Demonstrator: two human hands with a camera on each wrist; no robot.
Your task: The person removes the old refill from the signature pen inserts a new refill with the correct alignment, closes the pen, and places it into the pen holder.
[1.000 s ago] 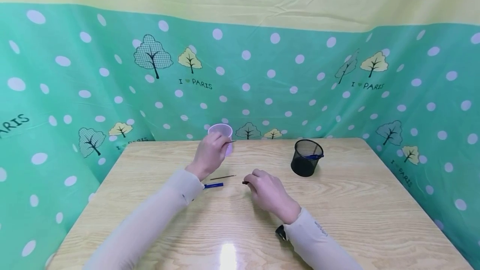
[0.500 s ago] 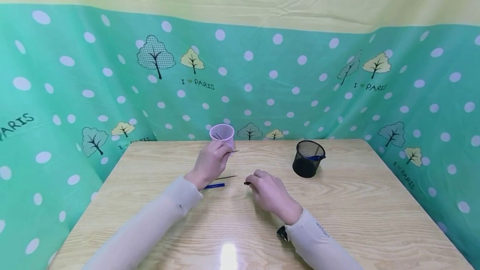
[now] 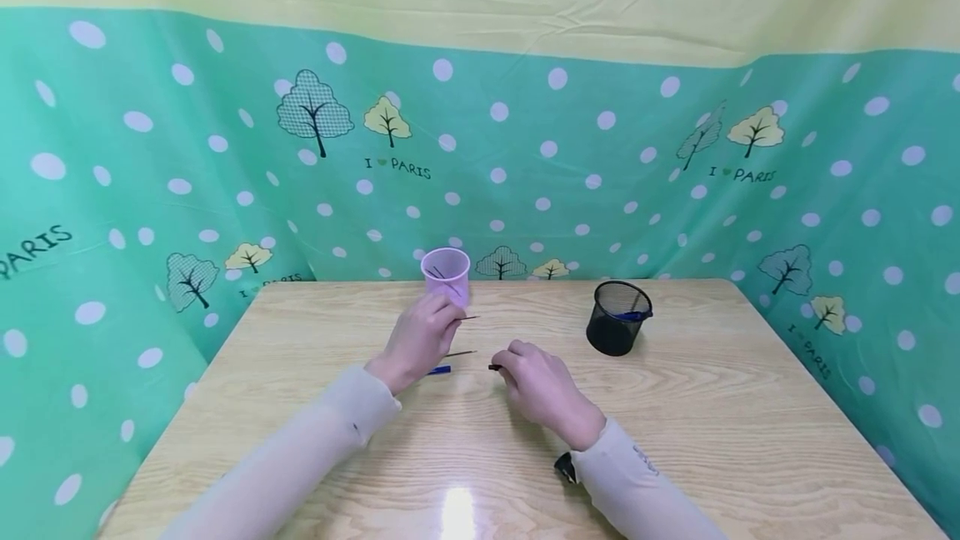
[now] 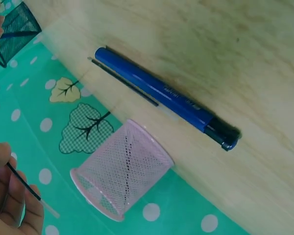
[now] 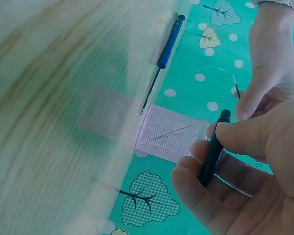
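Between thumb and fingers my left hand (image 3: 422, 336) pinches a thin dark pen refill (image 4: 24, 183) with a pale end, just in front of the pink mesh pen holder (image 3: 446, 265). My right hand (image 3: 542, 383) holds a short black pen section (image 5: 214, 154) with a threaded end, low over the table. A blue pen barrel (image 4: 152, 85) with a dark end lies on the table, partly hidden by my left hand in the head view. Alongside it lies another dark refill (image 4: 125, 82). Thin dark refills show inside the pink holder.
To the right at the back stands a black mesh pen holder (image 3: 611, 332) with a blue pen (image 3: 632, 316) leaning in it. A green dotted curtain (image 3: 525, 132) hangs behind the wooden table (image 3: 712, 407). A black object (image 3: 565, 467) shows at my right cuff.
My left hand has drawn back from the pink pen holder toward me, still pinching the refill, and uncovers more of the holder. My right hand has stayed in place with the black pen section.
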